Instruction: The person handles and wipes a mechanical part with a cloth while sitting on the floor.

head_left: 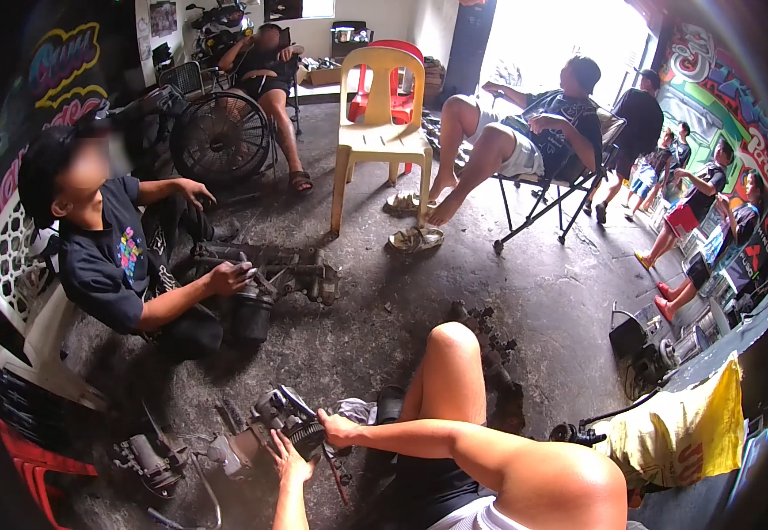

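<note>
A greasy metal machine assembly (271, 411) lies on the floor low in the view, left of centre. On its near right side is a dark round part with a ribbed rim (305, 435). My left hand (290, 458) lies on the near side of this round part, fingers stretched out and apart. From the right, my right hand (340, 429) closes its fingers at the rim of the same part; its fingertips are partly hidden. A pale cloth (357, 410) lies just beyond my right hand.
A seated person (110, 238) works at the left beside a dark cylinder (251, 316) and a long metal housing (300, 272). More metal parts (150, 464) lie left of my hands. A cream plastic chair (382, 137) stands ahead; a yellow sack (680, 428) is at right.
</note>
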A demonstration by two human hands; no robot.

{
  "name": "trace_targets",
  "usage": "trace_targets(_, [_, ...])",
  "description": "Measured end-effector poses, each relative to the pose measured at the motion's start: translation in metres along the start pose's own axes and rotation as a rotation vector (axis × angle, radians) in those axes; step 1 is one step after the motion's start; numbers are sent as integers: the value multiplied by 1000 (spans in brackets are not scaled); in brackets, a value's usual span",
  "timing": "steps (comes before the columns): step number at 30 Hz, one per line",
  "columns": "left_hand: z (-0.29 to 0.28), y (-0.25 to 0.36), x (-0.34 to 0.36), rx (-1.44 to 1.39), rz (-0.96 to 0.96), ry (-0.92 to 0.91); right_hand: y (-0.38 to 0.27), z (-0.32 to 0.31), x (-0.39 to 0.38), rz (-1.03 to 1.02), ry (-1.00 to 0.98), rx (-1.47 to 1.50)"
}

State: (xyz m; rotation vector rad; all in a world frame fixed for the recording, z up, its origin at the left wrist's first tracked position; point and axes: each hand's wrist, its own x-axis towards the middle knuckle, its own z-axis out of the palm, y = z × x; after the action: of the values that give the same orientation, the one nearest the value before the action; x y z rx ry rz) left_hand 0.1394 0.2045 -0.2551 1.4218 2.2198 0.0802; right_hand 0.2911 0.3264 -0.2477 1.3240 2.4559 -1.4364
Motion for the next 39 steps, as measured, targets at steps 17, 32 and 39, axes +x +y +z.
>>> trace_targets(17, [-13, 21, -3, -14, -66, -70, 5, -5, -3, 21, -14, -55])
trace_targets(32, [9, -7, 2, 38, -30, 9, -20, -11, -8, 82, -126, -56])
trace_targets(39, [-10, 15, -1, 3, -90, -106, 0, -2, -2, 22, -18, -28])
